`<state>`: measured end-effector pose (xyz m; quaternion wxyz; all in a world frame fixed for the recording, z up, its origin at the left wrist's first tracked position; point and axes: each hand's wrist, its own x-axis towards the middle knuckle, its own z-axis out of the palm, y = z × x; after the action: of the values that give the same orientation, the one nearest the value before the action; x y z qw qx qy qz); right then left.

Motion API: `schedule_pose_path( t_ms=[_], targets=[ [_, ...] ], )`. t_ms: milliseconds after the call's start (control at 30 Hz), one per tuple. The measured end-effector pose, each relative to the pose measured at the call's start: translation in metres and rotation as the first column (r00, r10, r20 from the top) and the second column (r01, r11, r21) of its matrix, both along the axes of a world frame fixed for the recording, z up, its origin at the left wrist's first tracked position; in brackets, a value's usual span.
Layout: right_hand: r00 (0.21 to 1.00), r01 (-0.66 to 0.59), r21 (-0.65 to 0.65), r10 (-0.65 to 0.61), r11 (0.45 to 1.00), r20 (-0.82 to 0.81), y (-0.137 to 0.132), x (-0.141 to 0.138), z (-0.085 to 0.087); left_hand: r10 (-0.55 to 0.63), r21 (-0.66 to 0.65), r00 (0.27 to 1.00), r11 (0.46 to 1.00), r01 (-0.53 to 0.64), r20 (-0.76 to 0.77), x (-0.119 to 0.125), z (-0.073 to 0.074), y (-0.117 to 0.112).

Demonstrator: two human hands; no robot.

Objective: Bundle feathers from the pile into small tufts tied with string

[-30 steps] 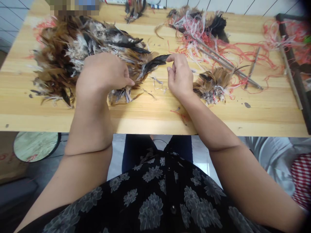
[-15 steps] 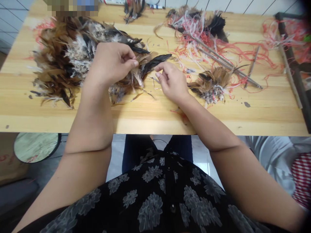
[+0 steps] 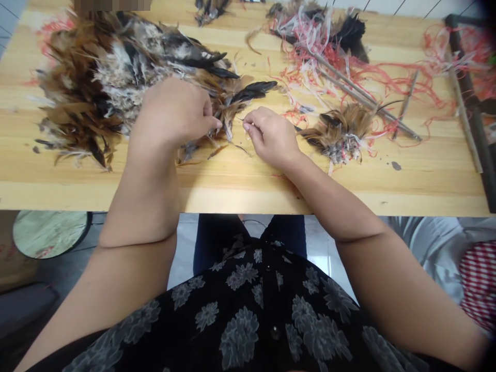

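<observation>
My left hand [image 3: 178, 111] is closed in a pinch at the right side of a large heap of brown, black and whitish feathers [image 3: 127, 72]. Whatever lies between its fingertips, if anything, is too small to make out. Close to those fingertips, a black feather [image 3: 256, 91] sticks out to the right. My right hand [image 3: 271, 134] has thumb and forefinger pressed together, and a thin dark tip shows at them. Loose thin feathers [image 3: 219, 151] lie on the wood between the hands. Right of my right hand lies a small bundle of brown feathers [image 3: 341, 134] with a pale tied base.
Red and white plastic strings [image 3: 306, 41] lie tangled at the back of the wooden table [image 3: 240, 194]. Thin sticks [image 3: 364, 101] stretch across them. A dark frame [image 3: 468, 103] stands along the right edge. A round stool [image 3: 50, 232] is below left.
My left hand has come down slightly, its fingertips now lower beside the feathers. My right hand has closed its fingertips and shifted a little down and left. The view has tilted slightly downward.
</observation>
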<state>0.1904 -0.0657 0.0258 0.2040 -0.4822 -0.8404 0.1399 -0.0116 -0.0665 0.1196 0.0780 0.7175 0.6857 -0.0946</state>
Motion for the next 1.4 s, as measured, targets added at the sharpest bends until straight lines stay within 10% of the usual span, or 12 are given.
schedule_pose_path(
  t_ms=[300,500,833,1000,1200,1300,1400],
  targets=[
    [1.000,0.015,-0.026,-0.016,1.000,-0.014,0.000,-0.001,0.002,-0.079,-0.080,0.992,0.994,0.071,-0.099,0.002,-0.009,0.008],
    [0.999,0.043,-0.066,-0.044,0.997,-0.015,0.000,-0.004,0.007,0.030,0.219,0.981,0.973,-0.073,0.191,-0.011,-0.015,0.010],
    [0.957,-0.022,-0.005,0.019,1.000,-0.289,0.015,0.004,-0.026,-0.076,0.446,0.672,0.801,-0.399,0.737,-0.014,-0.026,0.022],
    [0.904,-0.049,-0.066,0.016,0.997,-0.427,0.019,0.002,-0.031,-0.112,0.211,0.293,0.919,-0.332,0.949,-0.015,-0.050,0.034],
    [0.801,-0.086,-0.194,-0.048,0.977,-0.597,0.027,0.000,-0.039,-0.111,0.118,0.068,0.987,-0.112,0.992,0.005,-0.082,0.039],
    [0.758,-0.103,-0.249,-0.086,0.963,-0.647,0.029,-0.001,-0.038,-0.066,0.069,0.031,0.993,-0.096,0.997,0.018,-0.085,0.030],
    [0.707,-0.107,-0.317,-0.152,0.942,-0.691,0.028,-0.001,-0.033,-0.041,0.051,0.142,0.996,-0.071,0.989,0.025,-0.078,0.021]
  ],
)
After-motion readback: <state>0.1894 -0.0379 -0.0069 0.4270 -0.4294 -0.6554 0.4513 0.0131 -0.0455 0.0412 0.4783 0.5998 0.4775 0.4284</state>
